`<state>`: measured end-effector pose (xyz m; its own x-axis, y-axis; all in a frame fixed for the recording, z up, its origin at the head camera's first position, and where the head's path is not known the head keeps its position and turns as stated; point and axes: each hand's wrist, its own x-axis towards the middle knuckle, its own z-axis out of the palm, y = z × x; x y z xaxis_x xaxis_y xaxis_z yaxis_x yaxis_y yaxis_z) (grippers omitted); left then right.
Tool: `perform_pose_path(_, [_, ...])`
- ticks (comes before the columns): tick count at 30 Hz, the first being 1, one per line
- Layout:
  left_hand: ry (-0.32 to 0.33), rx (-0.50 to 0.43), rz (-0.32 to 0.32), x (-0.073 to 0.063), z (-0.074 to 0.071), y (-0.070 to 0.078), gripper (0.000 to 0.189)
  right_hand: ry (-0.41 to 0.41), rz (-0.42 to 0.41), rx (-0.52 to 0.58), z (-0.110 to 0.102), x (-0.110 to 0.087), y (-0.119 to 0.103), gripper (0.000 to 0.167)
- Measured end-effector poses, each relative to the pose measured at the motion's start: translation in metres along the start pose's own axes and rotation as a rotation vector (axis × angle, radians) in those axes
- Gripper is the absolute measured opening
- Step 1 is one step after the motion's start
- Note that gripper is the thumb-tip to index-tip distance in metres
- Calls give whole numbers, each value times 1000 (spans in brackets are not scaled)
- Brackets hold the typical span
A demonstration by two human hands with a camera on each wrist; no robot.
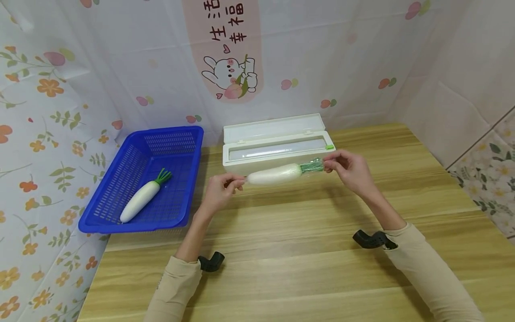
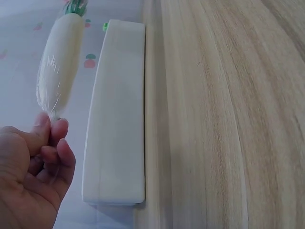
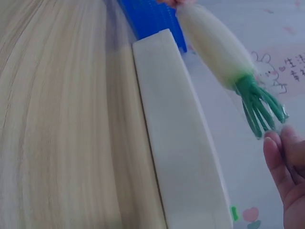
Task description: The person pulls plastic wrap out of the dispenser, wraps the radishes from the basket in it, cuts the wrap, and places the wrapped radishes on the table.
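From my end, I see a wood-grain desk (image 1: pixel 281 259), yellowish brown with darker streaks running from side to side. Directly on it I make out a white cling-film dispenser (image 1: pixel 237 168), its lid raised. Just left of the dispenser sits a blue plastic basket (image 1: pixel 195 174). In front of the dispenser and to its right, I see bare wood grain.
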<state>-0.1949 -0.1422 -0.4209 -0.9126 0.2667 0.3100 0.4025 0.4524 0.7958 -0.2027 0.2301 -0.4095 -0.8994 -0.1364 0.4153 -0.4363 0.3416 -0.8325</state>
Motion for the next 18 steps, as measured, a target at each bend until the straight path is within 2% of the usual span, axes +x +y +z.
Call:
perform_pose_path(4, [-50, 3, -14, 0, -1, 1, 12, 25, -33, 150, 3, 1, -8, 8])
perform_pose_path(7, [-90, -43, -39, 0, 0, 1, 13, 46, -50, 217, 5, 2, -13, 8])
perform_pose_path(11, [-150, -211, -67, 1, 1, 2, 15, 68, -92, 246, 8, 5, -21, 6])
perform_pose_path(14, [-192, -314, -79, 2, 1, 3, 27, 74, -140, 270, 9, 7, -28, 6])
perform_pose_path(18, [-234, -321, -71, 4, 2, 3, 51, 69, -197, 259, 10, 11, -40, 5])
